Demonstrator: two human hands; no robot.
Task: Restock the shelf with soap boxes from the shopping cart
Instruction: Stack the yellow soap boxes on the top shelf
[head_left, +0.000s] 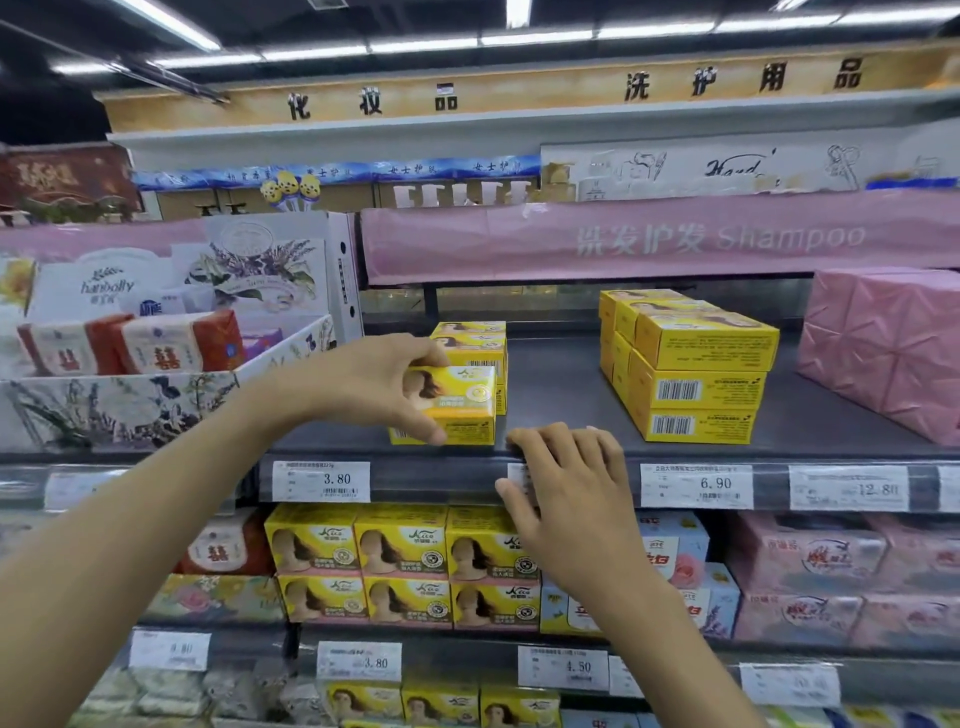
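Note:
My left hand (382, 384) grips a yellow soap box (457, 400) by its left end, thumb below and fingers on top, holding it at the front of the dark grey shelf (566, 395). The box stands in front of a short stack of the same yellow boxes (475, 338). My right hand (566, 483) rests on the shelf's front edge, fingers curled over the lip and covering a price tag. A bigger stack of yellow boxes (691, 369) sits to the right on the same shelf. The shopping cart is out of view.
A pink wrapped pack (883, 348) fills the shelf's right end. A floral display tray with red-and-white soaps (130, 374) stands at the left. Below, more yellow soap boxes (405, 566) and pink and blue packs fill the lower shelf. A pink Shampoo banner (649, 239) hangs overhead.

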